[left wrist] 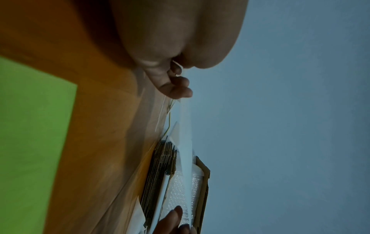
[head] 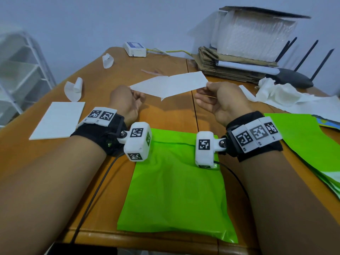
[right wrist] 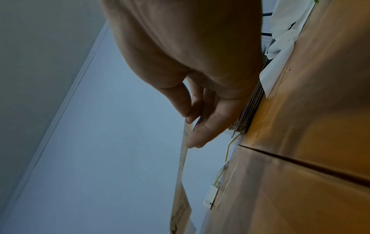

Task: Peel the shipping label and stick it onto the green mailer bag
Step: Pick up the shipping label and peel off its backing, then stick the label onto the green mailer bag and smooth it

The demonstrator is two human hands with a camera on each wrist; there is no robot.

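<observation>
A white shipping label (head: 170, 84) is held in the air above the wooden table, its two layers spread apart in a V. My left hand (head: 135, 95) pinches its left end and my right hand (head: 206, 90) pinches its right end. The green mailer bag (head: 176, 184) lies flat on the table, near the front edge, below both wrists. In the left wrist view the label (left wrist: 185, 142) runs edge-on away from my fingers (left wrist: 178, 88), with the bag (left wrist: 30, 134) at the left. In the right wrist view my fingertips (right wrist: 192, 120) pinch the label (right wrist: 181, 182).
A white pad of sheets (head: 58, 119) lies at the left, with two curled backing scraps (head: 73, 89) behind it. More green mailers (head: 311, 144) are stacked at the right. Crumpled white paper (head: 283, 94), flattened cardboard (head: 230, 69), bubble wrap, a router (head: 294, 78) and a white box (head: 135, 49) fill the far side.
</observation>
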